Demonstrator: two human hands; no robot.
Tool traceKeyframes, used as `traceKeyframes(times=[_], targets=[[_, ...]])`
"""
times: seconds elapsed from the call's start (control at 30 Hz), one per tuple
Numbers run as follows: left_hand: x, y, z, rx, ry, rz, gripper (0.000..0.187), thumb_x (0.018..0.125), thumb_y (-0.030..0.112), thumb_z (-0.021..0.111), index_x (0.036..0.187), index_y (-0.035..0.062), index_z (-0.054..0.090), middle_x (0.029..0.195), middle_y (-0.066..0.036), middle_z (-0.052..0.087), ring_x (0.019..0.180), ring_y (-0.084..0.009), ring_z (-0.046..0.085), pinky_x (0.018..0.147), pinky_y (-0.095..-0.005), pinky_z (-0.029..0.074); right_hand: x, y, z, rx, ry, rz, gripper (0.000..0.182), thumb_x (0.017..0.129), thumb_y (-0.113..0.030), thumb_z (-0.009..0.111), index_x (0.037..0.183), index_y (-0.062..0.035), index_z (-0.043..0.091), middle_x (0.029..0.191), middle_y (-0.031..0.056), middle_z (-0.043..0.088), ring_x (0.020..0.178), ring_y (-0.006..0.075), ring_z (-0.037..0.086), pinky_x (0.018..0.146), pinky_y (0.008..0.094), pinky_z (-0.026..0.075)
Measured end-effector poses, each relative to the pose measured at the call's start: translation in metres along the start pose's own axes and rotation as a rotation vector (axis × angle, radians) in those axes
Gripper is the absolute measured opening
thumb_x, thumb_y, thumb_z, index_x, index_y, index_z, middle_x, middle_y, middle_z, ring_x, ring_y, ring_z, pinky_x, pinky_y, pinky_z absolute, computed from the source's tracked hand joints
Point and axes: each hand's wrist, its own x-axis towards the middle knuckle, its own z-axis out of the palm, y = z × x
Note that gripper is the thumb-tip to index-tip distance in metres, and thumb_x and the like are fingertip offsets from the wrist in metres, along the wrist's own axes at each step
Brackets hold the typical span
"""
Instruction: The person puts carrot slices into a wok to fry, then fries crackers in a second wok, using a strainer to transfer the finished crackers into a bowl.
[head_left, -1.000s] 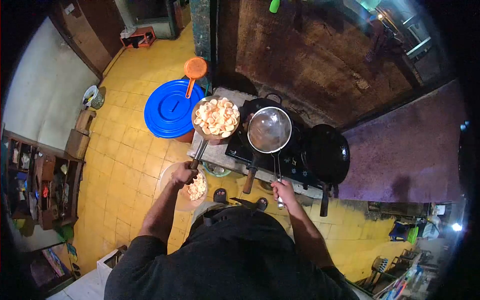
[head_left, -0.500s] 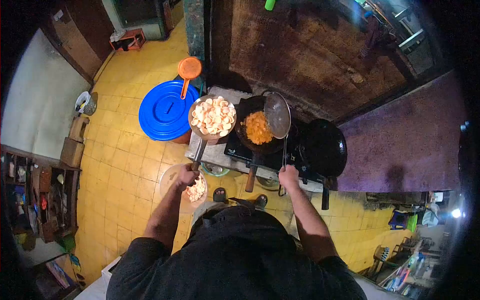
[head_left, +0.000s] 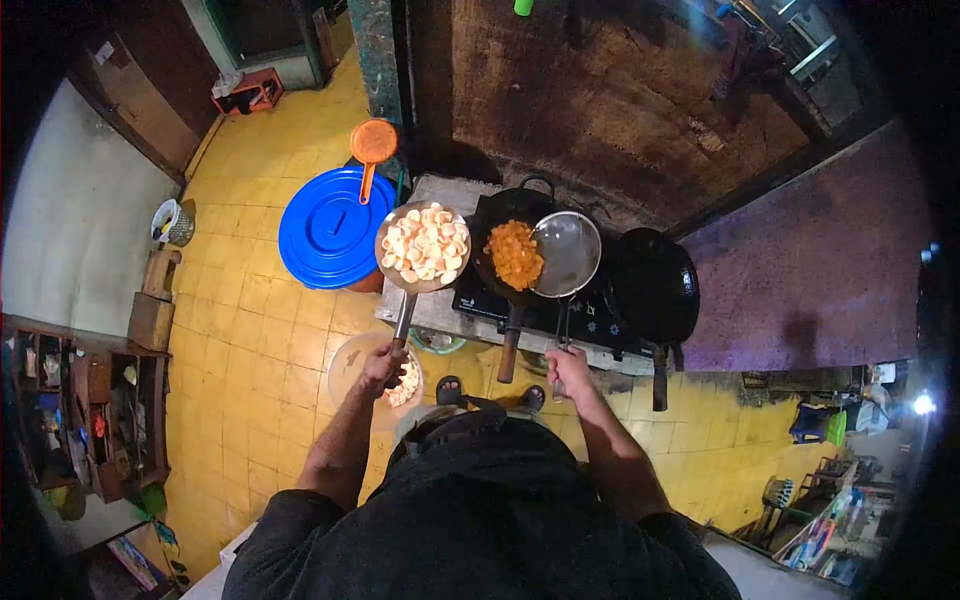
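Note:
My left hand is closed round the grip of a long-handled metal pan, heaped with pale, rounded pieces. In my right hand is the handle of a round strainer, its bowl over the right side of a dark wok. Orange chunks lie in the wok, left of the strainer; I see none in the strainer. The wok sits on a black stove, its wooden handle pointing toward me between my hands.
Right of the wok stands a second black pan. A blue lidded bin with an orange dipper on it is at the left. On the floor below my left hand, a wide tub holds more pale pieces. A wooden wall rises behind the stove.
The strainer has swung right and toward me and now lies flatter, showing its bowl. My right hand has dropped slightly. The left pan has stayed nearly in place.

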Motion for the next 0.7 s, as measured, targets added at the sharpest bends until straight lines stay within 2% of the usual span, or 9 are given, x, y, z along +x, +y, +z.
traceKeyframes(times=[0.03, 0.1, 0.13, 0.17, 0.2, 0.3, 0.4, 0.53, 0.7], targets=[[0.002, -0.003, 0.0, -0.005, -0.01, 0.012, 0.025, 0.08, 0.029, 0.064, 0.092, 0.0093, 0.056, 0.072, -0.001, 0.054, 0.056, -0.0141, 0.051, 0.043, -0.0267, 0.041, -0.002, -0.001, -0.002, 0.138, -0.071, 0.056, 0.013, 0.081, -0.013, 0.052, 0.074, -0.003, 0.056, 0.052, 0.0035, 0.048, 0.038, 0.0143, 0.045, 0.034, 0.0311, 0.037], [0.007, -0.009, -0.001, -0.007, -0.018, 0.025, 0.027, 0.08, 0.031, 0.065, 0.091, 0.0079, 0.056, 0.073, -0.002, 0.054, 0.056, -0.0147, 0.052, 0.043, -0.0272, 0.042, -0.004, 0.001, 0.001, 0.137, -0.064, 0.064, 0.014, 0.081, -0.014, 0.052, 0.074, -0.003, 0.056, 0.053, 0.0032, 0.048, 0.038, 0.0144, 0.045, 0.035, 0.0312, 0.038], [0.01, -0.013, -0.003, -0.012, -0.028, -0.022, 0.031, 0.081, 0.033, 0.064, 0.094, 0.0067, 0.057, 0.076, -0.004, 0.057, 0.06, -0.0155, 0.055, 0.047, -0.0284, 0.044, 0.003, 0.01, -0.001, 0.132, -0.057, 0.071, 0.015, 0.082, -0.016, 0.053, 0.075, -0.0031, 0.057, 0.053, 0.003, 0.048, 0.038, 0.0145, 0.045, 0.036, 0.0313, 0.038], [0.013, -0.016, -0.005, -0.017, -0.038, -0.068, 0.034, 0.082, 0.036, 0.063, 0.097, 0.0055, 0.057, 0.08, -0.005, 0.059, 0.064, -0.0162, 0.057, 0.052, -0.0297, 0.046, 0.015, 0.028, -0.001, 0.083, -0.077, -0.014, 0.017, 0.083, -0.018, 0.052, 0.077, -0.0037, 0.057, 0.053, 0.0017, 0.047, 0.039, 0.0139, 0.044, 0.038, 0.0311, 0.039], [0.015, -0.02, -0.008, -0.013, -0.037, -0.067, 0.034, 0.082, 0.036, 0.063, 0.097, 0.0055, 0.057, 0.08, -0.005, 0.059, 0.064, -0.0162, 0.057, 0.052, -0.0297, 0.046, 0.014, 0.024, 0.001, 0.086, -0.078, -0.014, 0.017, 0.083, -0.018, 0.052, 0.077, -0.0037, 0.057, 0.053, 0.0017, 0.047, 0.039, 0.0139, 0.044, 0.038, 0.0311, 0.039], [0.015, -0.032, -0.013, -0.108, -0.097, -0.127, 0.038, 0.082, 0.041, 0.061, 0.092, 0.0051, 0.056, 0.081, -0.007, 0.059, 0.069, -0.0184, 0.058, 0.057, -0.031, 0.048, 0.008, 0.02, -0.001, 0.319, -0.233, 0.196, 0.02, 0.088, -0.024, 0.047, 0.085, -0.0054, 0.054, 0.06, -0.0001, 0.046, 0.042, 0.0119, 0.041, 0.04, 0.0289, 0.038], [0.009, -0.034, -0.012, -0.164, -0.114, -0.119, 0.038, 0.082, 0.042, 0.06, 0.092, 0.006, 0.056, 0.083, -0.007, 0.059, 0.071, -0.0186, 0.058, 0.061, -0.0313, 0.049, 0.004, 0.025, 0.006, 0.293, -0.204, 0.178, 0.019, 0.088, -0.023, 0.047, 0.085, -0.0059, 0.053, 0.06, -0.0005, 0.046, 0.043, 0.0114, 0.042, 0.041, 0.0285, 0.038], [0.008, -0.041, -0.017, -0.229, -0.153, -0.142, 0.038, 0.082, 0.042, 0.061, 0.093, 0.0062, 0.056, 0.086, -0.007, 0.058, 0.076, -0.0196, 0.058, 0.067, -0.0324, 0.05, 0.0, 0.018, 0.007, 0.424, -0.296, 0.257, 0.02, 0.089, -0.025, 0.047, 0.086, -0.0062, 0.052, 0.06, -0.0007, 0.045, 0.042, 0.0115, 0.04, 0.042, 0.0282, 0.037], [0.0, -0.048, -0.024, -0.324, -0.197, -0.089, 0.041, 0.079, 0.042, 0.063, 0.098, 0.0059, 0.055, 0.092, -0.009, 0.057, 0.085, -0.0216, 0.057, 0.075, -0.034, 0.049, -0.015, 0.018, -0.012, 0.379, -0.287, 0.158, 0.019, 0.09, -0.024, 0.046, 0.09, -0.0062, 0.053, 0.059, -0.0023, 0.046, 0.042, 0.0113, 0.04, 0.043, 0.0296, 0.037]])
